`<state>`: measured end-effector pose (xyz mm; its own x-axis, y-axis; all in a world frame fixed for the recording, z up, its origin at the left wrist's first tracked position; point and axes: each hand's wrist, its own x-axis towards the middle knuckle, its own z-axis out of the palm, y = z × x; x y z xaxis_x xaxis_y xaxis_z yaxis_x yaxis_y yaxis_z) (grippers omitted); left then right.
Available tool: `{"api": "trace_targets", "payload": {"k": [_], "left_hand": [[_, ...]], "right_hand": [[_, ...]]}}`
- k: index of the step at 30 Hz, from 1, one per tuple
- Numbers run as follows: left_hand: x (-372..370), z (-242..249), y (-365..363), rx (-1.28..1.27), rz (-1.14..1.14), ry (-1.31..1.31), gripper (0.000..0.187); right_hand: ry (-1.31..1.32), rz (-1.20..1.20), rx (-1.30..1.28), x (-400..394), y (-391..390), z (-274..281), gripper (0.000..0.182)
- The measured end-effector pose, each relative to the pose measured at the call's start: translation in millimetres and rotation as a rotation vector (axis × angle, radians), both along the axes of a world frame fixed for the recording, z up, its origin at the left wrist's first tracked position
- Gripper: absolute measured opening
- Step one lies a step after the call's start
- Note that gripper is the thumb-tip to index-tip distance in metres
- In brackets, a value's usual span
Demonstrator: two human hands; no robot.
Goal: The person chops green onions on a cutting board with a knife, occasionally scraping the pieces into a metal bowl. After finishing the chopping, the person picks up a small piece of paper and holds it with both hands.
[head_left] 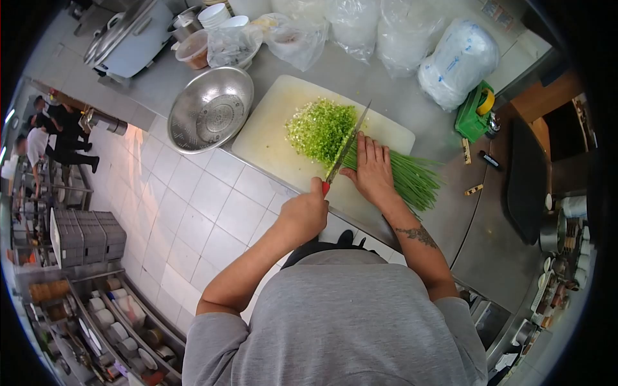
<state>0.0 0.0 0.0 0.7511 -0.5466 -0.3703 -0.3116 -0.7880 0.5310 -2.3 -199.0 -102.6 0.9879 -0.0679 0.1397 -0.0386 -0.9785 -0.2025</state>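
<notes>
My left hand (304,213) is closed around the red handle of a kitchen knife (347,145), whose long blade points up and to the right. The blade stands between chopped green onions (318,128) and the cut end of a bunch of long green onions (415,177). My right hand (372,168) holds that bunch down on the cutting board (267,132), with its fingers over the stalks close to the blade and its thumb at the near side. The stalks stick out past the board's right edge.
A steel colander (215,112) sits left of the board at the counter edge. Plastic bags (405,32) and a wrapped pack (458,61) line the back. A green tape dispenser (473,112) stands at right. Other people (61,132) are far left, near grey crates (89,235).
</notes>
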Motion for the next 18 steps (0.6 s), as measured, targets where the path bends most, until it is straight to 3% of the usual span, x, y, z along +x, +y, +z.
{"api": "trace_targets", "payload": {"k": [5, 8, 18], "left_hand": [[10.4, -17.9, -8.9, -0.003, -0.028, -0.003, 0.03], [25.5, -55.6, -26.6, -0.023, -0.043, -0.079, 0.029], [29.4, -22.5, -20.0, -0.094, -0.025, -0.04, 0.032]], "right_hand": [[0.027, 0.009, 0.022, -0.4, 1.5, 8.7, 0.097], [-0.017, 0.013, -0.042, 0.0, 0.0, 2.0, 0.099], [0.02, -0.004, 0.033, 0.0, -0.1, 6.3, 0.1]]}}
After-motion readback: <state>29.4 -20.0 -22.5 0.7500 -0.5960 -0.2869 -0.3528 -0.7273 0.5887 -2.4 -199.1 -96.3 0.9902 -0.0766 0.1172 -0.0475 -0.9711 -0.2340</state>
